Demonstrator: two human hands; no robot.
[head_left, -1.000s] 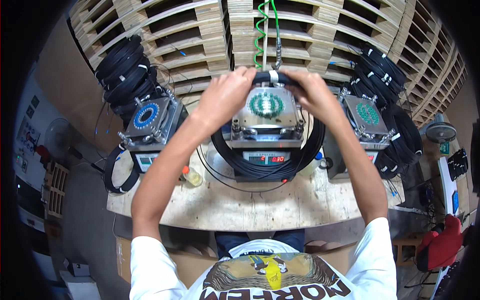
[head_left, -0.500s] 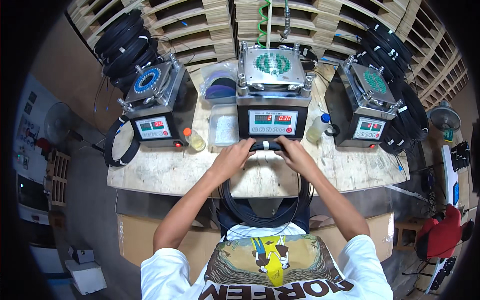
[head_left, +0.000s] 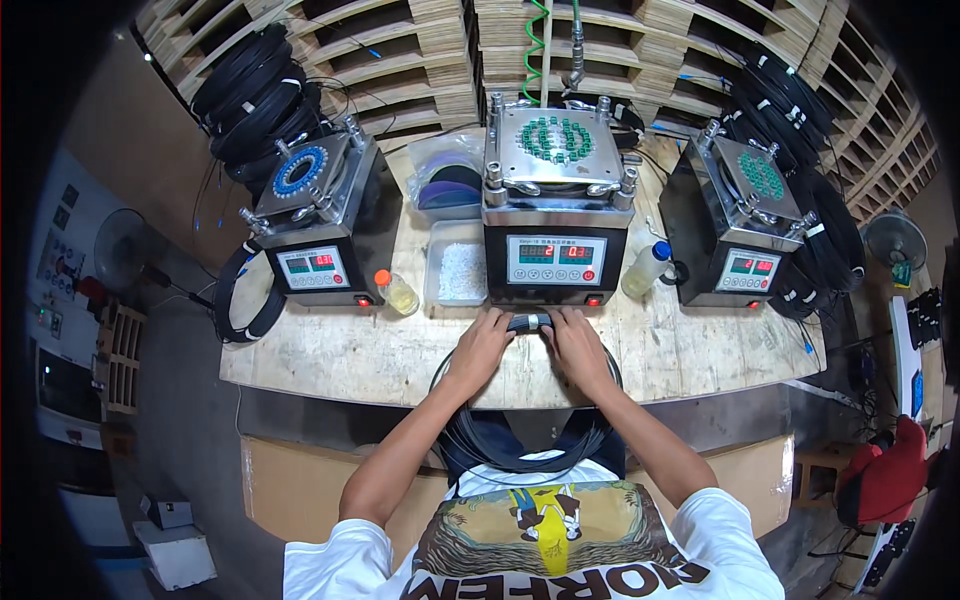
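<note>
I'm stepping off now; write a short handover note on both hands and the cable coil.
Left hand and right hand: both grip the banded top of the black cable coil at the table's front edge; the loop hangs toward the lap.
Done: coil is off the middle machine, whose top plate is bare of cable.
Left: the coil is not yet set down. Other coils stay by the side machines.

Left hand (head_left: 482, 345), right hand (head_left: 576, 342); closed grip

Both hands (head_left: 530, 345) grip black cable coil (head_left: 520, 450) on workbench (head_left: 330, 355).
</note>
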